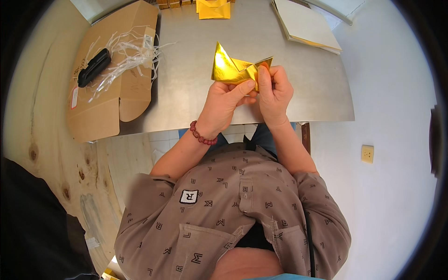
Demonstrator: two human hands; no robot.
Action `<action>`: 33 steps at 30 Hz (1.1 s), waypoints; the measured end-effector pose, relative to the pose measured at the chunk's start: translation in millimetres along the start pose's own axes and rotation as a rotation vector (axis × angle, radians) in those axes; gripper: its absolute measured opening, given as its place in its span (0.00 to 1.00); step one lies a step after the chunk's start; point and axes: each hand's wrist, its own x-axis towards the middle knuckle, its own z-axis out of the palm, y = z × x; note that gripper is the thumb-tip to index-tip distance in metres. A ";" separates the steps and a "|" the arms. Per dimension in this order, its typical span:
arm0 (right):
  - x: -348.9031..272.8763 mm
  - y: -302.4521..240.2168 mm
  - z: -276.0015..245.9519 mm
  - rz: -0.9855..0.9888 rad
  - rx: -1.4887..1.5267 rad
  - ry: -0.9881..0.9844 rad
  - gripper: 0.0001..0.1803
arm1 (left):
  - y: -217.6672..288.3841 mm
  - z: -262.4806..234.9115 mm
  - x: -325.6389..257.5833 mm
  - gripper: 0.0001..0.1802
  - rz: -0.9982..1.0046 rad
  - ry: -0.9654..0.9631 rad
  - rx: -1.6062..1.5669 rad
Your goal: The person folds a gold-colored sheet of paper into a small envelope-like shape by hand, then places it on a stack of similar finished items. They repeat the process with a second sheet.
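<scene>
Gold foil paper, folded into a peaked shape, is pinched between the left hand and right hand above the grey metal tabletop. One open cardboard box on the left holds one black tool among white plastic strips. One stack of gold sheets and one stack of pale sheets lie at the far edge.

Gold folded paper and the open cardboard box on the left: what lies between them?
Head view: only bare grey metal tabletop lies between the gold folded paper and the cardboard box, apart from plastic strips spilling off the box.

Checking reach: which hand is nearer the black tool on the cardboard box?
Left. The left hand is right of the black tool, holding the gold paper; the right hand is farther right.
</scene>
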 end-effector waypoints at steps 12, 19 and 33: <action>4.2 -9.1 -7.9 0.140 0.147 -0.095 0.16 | 4.4 9.5 2.6 0.10 -0.033 -0.088 0.090; 8.3 -8.2 -15.4 0.111 0.064 -0.162 0.17 | 9.2 7.6 0.5 0.07 -0.004 -0.089 0.189; 12.1 -26.0 -18.8 0.149 0.114 -0.239 0.10 | 10.3 10.8 -5.6 0.08 0.088 -0.060 0.354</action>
